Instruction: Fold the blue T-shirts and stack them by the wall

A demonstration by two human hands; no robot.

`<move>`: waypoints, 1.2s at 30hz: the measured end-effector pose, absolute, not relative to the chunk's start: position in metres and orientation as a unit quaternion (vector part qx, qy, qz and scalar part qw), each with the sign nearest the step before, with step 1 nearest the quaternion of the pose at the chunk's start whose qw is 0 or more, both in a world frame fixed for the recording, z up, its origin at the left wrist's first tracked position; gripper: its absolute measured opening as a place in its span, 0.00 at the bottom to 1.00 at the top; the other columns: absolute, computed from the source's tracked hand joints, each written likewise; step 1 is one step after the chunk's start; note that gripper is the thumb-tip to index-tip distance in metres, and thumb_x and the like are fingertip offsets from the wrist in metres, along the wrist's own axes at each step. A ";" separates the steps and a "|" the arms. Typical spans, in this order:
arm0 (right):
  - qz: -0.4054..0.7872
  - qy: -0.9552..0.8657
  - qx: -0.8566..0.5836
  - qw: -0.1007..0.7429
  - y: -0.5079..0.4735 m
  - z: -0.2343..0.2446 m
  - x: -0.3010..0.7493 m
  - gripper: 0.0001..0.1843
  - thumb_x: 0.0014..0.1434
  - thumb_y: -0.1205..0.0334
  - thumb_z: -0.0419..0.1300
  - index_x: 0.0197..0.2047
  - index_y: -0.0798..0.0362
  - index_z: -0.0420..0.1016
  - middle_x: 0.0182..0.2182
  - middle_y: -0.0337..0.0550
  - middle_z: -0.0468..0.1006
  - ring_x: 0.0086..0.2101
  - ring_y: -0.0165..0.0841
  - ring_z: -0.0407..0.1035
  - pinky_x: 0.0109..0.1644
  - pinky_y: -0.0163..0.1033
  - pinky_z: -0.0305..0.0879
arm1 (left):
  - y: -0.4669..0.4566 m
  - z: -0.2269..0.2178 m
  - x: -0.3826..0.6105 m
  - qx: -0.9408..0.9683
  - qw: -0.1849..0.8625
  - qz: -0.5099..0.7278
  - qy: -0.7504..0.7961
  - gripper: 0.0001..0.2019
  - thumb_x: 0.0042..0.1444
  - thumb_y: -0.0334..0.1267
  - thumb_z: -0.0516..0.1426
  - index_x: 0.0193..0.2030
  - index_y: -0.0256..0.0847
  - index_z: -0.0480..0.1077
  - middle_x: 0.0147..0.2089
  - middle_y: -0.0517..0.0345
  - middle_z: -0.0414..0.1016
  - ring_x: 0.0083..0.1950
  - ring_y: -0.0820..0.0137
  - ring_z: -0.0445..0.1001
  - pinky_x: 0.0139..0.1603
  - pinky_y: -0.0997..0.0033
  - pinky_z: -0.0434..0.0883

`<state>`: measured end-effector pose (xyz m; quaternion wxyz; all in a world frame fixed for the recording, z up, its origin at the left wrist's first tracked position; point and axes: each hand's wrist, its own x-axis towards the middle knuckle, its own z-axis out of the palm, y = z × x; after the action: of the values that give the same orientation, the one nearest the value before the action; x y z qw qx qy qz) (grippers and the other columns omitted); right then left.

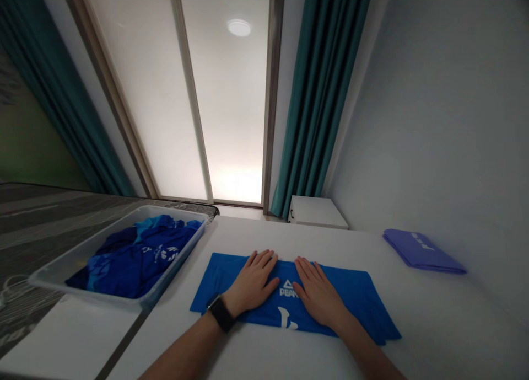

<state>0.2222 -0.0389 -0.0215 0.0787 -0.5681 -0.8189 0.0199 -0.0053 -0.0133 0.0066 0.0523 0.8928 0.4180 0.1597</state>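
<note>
A blue shirt (pixel 355 297) with a white logo lies folded into a long strip on the white table (pixel 433 325). My left hand (pixel 252 281) rests flat on it, fingers stretched out, a dark watch on the wrist. My right hand (pixel 318 294) lies flat on the shirt just to the right of the logo, fingers also spread. Neither hand holds anything.
A clear plastic bin (pixel 53 272) at the left holds a heap of blue clothes (pixel 136 256). A folded purple garment (pixel 421 250) lies at the table's far right by the wall. A small white cabinet (pixel 316 212) stands beyond the table near teal curtains (pixel 318 93).
</note>
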 end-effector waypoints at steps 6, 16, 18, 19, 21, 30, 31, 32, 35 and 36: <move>0.036 -0.819 -0.564 0.093 -0.035 -0.029 0.226 0.35 0.69 0.43 0.37 0.71 0.54 0.52 0.69 0.48 0.54 0.67 0.39 0.47 0.71 0.52 0.41 | -0.024 0.020 -0.060 0.877 0.028 0.161 0.452 0.26 0.69 0.43 0.45 0.72 0.44 0.49 0.73 0.52 0.51 0.73 0.63 0.49 0.72 0.53 0.51; 0.026 -0.821 -0.565 0.078 -0.032 -0.037 0.228 0.38 0.68 0.41 0.36 0.71 0.56 0.51 0.69 0.48 0.53 0.68 0.40 0.46 0.71 0.54 0.41 | -0.065 -0.007 -0.118 0.867 0.001 0.095 0.490 0.30 0.69 0.51 0.44 0.73 0.42 0.47 0.73 0.50 0.49 0.73 0.59 0.50 0.72 0.49 0.50; 0.027 -0.821 -0.566 0.070 -0.032 -0.036 0.227 0.38 0.68 0.40 0.35 0.71 0.57 0.51 0.69 0.48 0.52 0.68 0.40 0.46 0.71 0.54 0.40 | -0.059 -0.008 -0.130 0.859 0.021 0.098 0.501 0.28 0.70 0.49 0.43 0.73 0.43 0.48 0.73 0.52 0.50 0.73 0.61 0.51 0.72 0.50 0.51; 0.027 -0.821 -0.567 0.069 -0.032 -0.035 0.227 0.38 0.68 0.40 0.35 0.71 0.57 0.51 0.69 0.47 0.52 0.68 0.40 0.46 0.71 0.54 0.40 | -0.056 -0.006 -0.136 0.855 0.039 0.103 0.506 0.27 0.70 0.49 0.42 0.72 0.44 0.49 0.73 0.53 0.51 0.72 0.62 0.52 0.72 0.52 0.52; 0.029 -0.820 -0.568 0.068 -0.032 -0.034 0.227 0.38 0.68 0.40 0.35 0.71 0.56 0.51 0.69 0.47 0.53 0.68 0.40 0.46 0.71 0.54 0.41 | -0.050 0.000 -0.144 0.839 0.084 0.126 0.522 0.25 0.71 0.48 0.41 0.71 0.45 0.52 0.72 0.55 0.54 0.72 0.64 0.54 0.72 0.54 0.54; 0.039 -0.819 -0.568 0.071 -0.032 -0.035 0.228 0.40 0.67 0.38 0.35 0.71 0.56 0.51 0.69 0.46 0.53 0.68 0.40 0.46 0.72 0.53 0.39 | -0.053 0.024 -0.144 0.780 0.174 0.288 0.527 0.24 0.69 0.48 0.45 0.68 0.43 0.60 0.68 0.52 0.63 0.67 0.62 0.63 0.69 0.56 0.59; 0.041 -0.819 -0.568 0.075 -0.032 -0.035 0.228 0.40 0.67 0.38 0.35 0.71 0.56 0.51 0.69 0.47 0.54 0.68 0.40 0.46 0.72 0.53 0.39 | -0.052 0.022 -0.143 0.784 0.158 0.289 0.526 0.23 0.68 0.47 0.46 0.66 0.43 0.62 0.65 0.51 0.67 0.65 0.61 0.65 0.68 0.56 0.61; 0.043 -0.818 -0.568 0.078 -0.032 -0.035 0.228 0.39 0.67 0.38 0.35 0.71 0.56 0.52 0.68 0.47 0.54 0.67 0.40 0.46 0.72 0.53 0.39 | -0.050 0.020 -0.142 0.786 0.142 0.290 0.527 0.21 0.68 0.45 0.48 0.64 0.43 0.65 0.62 0.50 0.70 0.63 0.61 0.68 0.65 0.56 0.64; 0.043 -0.817 -0.568 0.089 -0.031 -0.036 0.228 0.38 0.67 0.39 0.36 0.71 0.54 0.53 0.68 0.47 0.55 0.67 0.40 0.48 0.72 0.53 0.39 | -0.038 0.013 -0.139 0.783 0.113 0.283 0.543 0.17 0.65 0.39 0.50 0.56 0.41 0.71 0.48 0.49 0.77 0.50 0.61 0.74 0.56 0.59 0.70; 0.042 -0.817 -0.567 0.094 -0.031 -0.037 0.228 0.37 0.68 0.40 0.36 0.70 0.54 0.53 0.68 0.47 0.56 0.67 0.40 0.48 0.71 0.54 0.40 | -0.033 0.012 -0.138 0.784 0.110 0.273 0.547 0.15 0.64 0.38 0.50 0.53 0.40 0.73 0.45 0.49 0.77 0.47 0.62 0.75 0.53 0.60 0.71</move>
<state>0.2278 -0.0311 -0.0373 0.0936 -0.5673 -0.8171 0.0424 -0.1379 -0.0325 0.0120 0.1095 0.7836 0.5473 0.2730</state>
